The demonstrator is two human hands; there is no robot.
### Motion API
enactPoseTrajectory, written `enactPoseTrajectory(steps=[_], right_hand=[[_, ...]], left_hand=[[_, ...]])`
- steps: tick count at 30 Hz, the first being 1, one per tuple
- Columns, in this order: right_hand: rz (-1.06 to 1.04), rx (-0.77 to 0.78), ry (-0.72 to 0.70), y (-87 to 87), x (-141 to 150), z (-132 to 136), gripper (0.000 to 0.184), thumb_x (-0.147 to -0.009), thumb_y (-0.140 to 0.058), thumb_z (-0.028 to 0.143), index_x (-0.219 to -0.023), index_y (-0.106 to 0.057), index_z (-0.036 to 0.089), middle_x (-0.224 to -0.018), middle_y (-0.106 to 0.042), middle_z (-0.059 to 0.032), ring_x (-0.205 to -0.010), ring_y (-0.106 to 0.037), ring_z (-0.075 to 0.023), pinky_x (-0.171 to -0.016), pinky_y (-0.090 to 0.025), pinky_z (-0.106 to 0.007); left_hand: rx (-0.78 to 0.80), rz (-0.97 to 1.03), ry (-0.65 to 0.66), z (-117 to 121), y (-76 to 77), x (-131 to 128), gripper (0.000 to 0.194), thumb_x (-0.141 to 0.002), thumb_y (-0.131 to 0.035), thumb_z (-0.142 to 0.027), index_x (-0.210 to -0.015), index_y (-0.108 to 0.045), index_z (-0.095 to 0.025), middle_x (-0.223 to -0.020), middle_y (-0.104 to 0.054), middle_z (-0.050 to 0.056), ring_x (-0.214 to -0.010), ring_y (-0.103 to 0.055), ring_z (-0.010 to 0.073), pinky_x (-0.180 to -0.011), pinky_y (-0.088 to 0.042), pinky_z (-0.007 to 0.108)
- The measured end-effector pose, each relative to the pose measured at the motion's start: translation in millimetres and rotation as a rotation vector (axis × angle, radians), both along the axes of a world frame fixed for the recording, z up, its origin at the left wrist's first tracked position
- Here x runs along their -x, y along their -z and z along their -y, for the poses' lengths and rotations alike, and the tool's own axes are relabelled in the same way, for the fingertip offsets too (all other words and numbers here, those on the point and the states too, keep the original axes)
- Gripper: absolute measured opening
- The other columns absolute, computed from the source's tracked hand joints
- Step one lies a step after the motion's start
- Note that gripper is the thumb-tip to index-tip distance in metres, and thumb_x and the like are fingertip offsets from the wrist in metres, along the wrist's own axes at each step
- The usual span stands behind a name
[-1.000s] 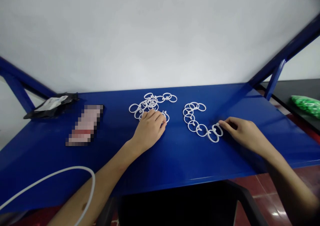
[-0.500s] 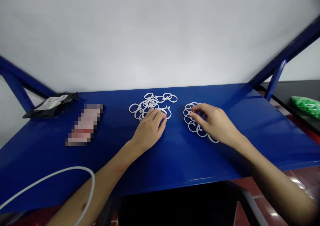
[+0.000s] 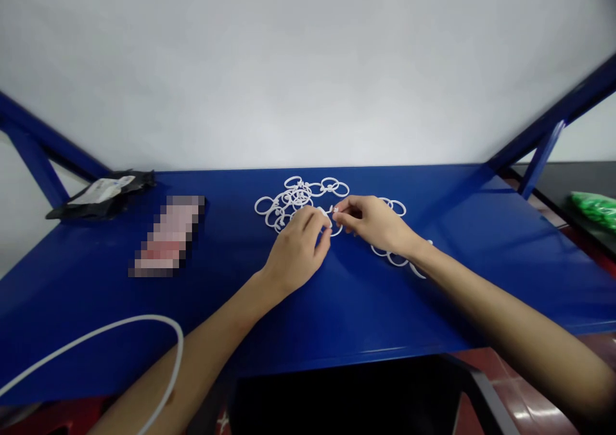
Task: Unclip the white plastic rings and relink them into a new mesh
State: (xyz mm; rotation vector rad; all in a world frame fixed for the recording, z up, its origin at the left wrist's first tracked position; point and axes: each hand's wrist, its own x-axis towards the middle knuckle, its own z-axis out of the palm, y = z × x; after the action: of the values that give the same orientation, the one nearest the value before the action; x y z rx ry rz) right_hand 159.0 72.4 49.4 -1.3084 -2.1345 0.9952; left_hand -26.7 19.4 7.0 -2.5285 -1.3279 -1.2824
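Several white plastic curtain rings with small knobs lie in a loose pile (image 3: pixel 299 196) on the blue table (image 3: pixel 337 307). At the pile's near right edge, the curled fingers of my left hand (image 3: pixel 299 246) are closed on one curtain ring (image 3: pixel 337 231). The thumb and fingertips of my right hand (image 3: pixel 375 224) pinch the knobbed end of that same ring. Under and beside my right hand and wrist lies a second group of linked-looking rings (image 3: pixel 397 265), partly hidden by the hand.
A pixelated flat object (image 3: pixel 168 236) lies to the left, with a black plastic packet (image 3: pixel 99 197) behind it. A white cable (image 3: pixel 110 326) curves over my left forearm. Blue frame bars rise at both sides; a green bag (image 3: pixel 594 210) sits far right.
My right hand has moved left from the right-hand ring group to the ring at my left hand. My left hand stays at the pile. The view has shifted slightly.
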Motion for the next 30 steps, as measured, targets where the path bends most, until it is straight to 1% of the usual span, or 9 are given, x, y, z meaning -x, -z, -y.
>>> enactPoseTrajectory(steps=[3,5,8,9,11,15,20,23,30], right_hand=[[0.064,-0.071,-0.022,0.5,0.0,3.4,0.012,-0.091,-0.063,0.03,-0.09,-0.07,0.02,-0.077,-0.074,-0.0013,-0.062,-0.063,-0.0139,-0.06,-0.048,-0.03],[0.097,-0.119,-0.042,1.5,-0.3,5.1,0.012,-0.092,-0.064,0.029,-0.09,-0.072,0.021,-0.078,-0.075,-0.0011,-0.062,-0.063,-0.0141,-0.06,-0.047,-0.031],[0.125,-0.164,-0.075,2.8,-1.9,6.3,0.013,-0.093,-0.062,0.027,-0.092,-0.074,0.022,-0.084,-0.077,-0.0023,-0.067,-0.066,-0.0155,-0.064,-0.049,-0.032],[0.131,-0.178,-0.086,2.8,-2.6,6.6,0.014,-0.094,-0.062,0.026,-0.093,-0.075,0.022,-0.088,-0.077,-0.0031,-0.071,-0.067,-0.0163,-0.066,-0.05,-0.032],[0.152,-0.218,-0.109,2.2,-4.2,7.5,0.014,-0.094,-0.062,0.025,-0.094,-0.076,0.022,-0.092,-0.078,-0.0044,-0.076,-0.069,-0.018,-0.071,-0.051,-0.034],[0.23,-0.301,-0.15,2.3,-7.1,10.6,0.015,-0.095,-0.063,0.025,-0.094,-0.077,0.021,-0.092,-0.076,-0.0057,-0.081,-0.068,-0.02,-0.076,-0.051,-0.036],[0.25,-0.324,-0.13,7.4,-11.4,15.6,0.007,-0.092,-0.067,0.021,-0.092,-0.073,0.018,-0.087,-0.072,-0.0043,-0.076,-0.064,-0.0173,-0.072,-0.047,-0.032],[0.238,-0.318,-0.131,8.4,-15.0,17.8,0.003,-0.091,-0.067,0.018,-0.091,-0.07,0.019,-0.085,-0.071,-0.0025,-0.072,-0.062,-0.0151,-0.068,-0.045,-0.029],[0.281,-0.328,-0.213,2.7,-20.5,21.7,0.011,-0.092,-0.064,0.013,-0.086,-0.071,0.018,-0.087,-0.069,-0.0041,-0.074,-0.063,-0.0151,-0.069,-0.045,-0.029]], left_hand=[[0.031,0.054,-0.068,-3.8,0.3,5.6,0.04,-0.086,-0.042,0.004,-0.117,-0.055,-0.019,-0.113,-0.062,0.01,-0.108,-0.059,0.0231,-0.089,-0.051,0.039],[0.098,0.002,-0.083,-7.6,2.1,10.0,0.046,-0.085,-0.045,0.003,-0.123,-0.056,-0.02,-0.116,-0.066,0.008,-0.11,-0.058,0.0253,-0.093,-0.048,0.044],[0.208,-0.077,-0.069,-11.9,5.6,14.1,0.03,-0.088,-0.056,-0.006,-0.113,-0.063,-0.023,-0.1,-0.074,0.002,-0.099,-0.059,0.0256,-0.09,-0.043,0.045],[0.229,-0.094,-0.066,-12.4,6.3,14.6,0.026,-0.089,-0.057,-0.008,-0.107,-0.065,-0.024,-0.096,-0.075,0.001,-0.097,-0.059,0.0255,-0.088,-0.041,0.045],[0.238,-0.131,-0.061,-11.6,6.4,14.8,0.025,-0.087,-0.055,-0.006,-0.1,-0.067,-0.024,-0.092,-0.075,0.001,-0.098,-0.059,0.0262,-0.087,-0.038,0.045],[0.225,-0.251,-0.018,-5.1,2.1,13.0,0.028,-0.081,-0.053,-0.004,-0.094,-0.068,-0.023,-0.095,-0.075,0.002,-0.103,-0.056,0.0289,-0.089,-0.034,0.049],[0.211,-0.371,0.027,0.2,-1.1,11.7,0.013,-0.088,-0.059,-0.016,-0.09,-0.069,-0.024,-0.103,-0.073,0.004,-0.106,-0.053,0.0295,-0.091,-0.031,0.05],[0.205,-0.392,0.018,-1.0,-1.3,13.4,0.015,-0.09,-0.057,-0.015,-0.091,-0.069,-0.024,-0.104,-0.072,0.003,-0.106,-0.052,0.0287,-0.093,-0.03,0.05],[0.274,-0.401,-0.039,-2.1,-5.5,13.4,0.028,-0.095,-0.048,-0.005,-0.101,-0.069,-0.023,-0.101,-0.076,0.001,-0.108,-0.054,0.0263,-0.097,-0.027,0.05]])
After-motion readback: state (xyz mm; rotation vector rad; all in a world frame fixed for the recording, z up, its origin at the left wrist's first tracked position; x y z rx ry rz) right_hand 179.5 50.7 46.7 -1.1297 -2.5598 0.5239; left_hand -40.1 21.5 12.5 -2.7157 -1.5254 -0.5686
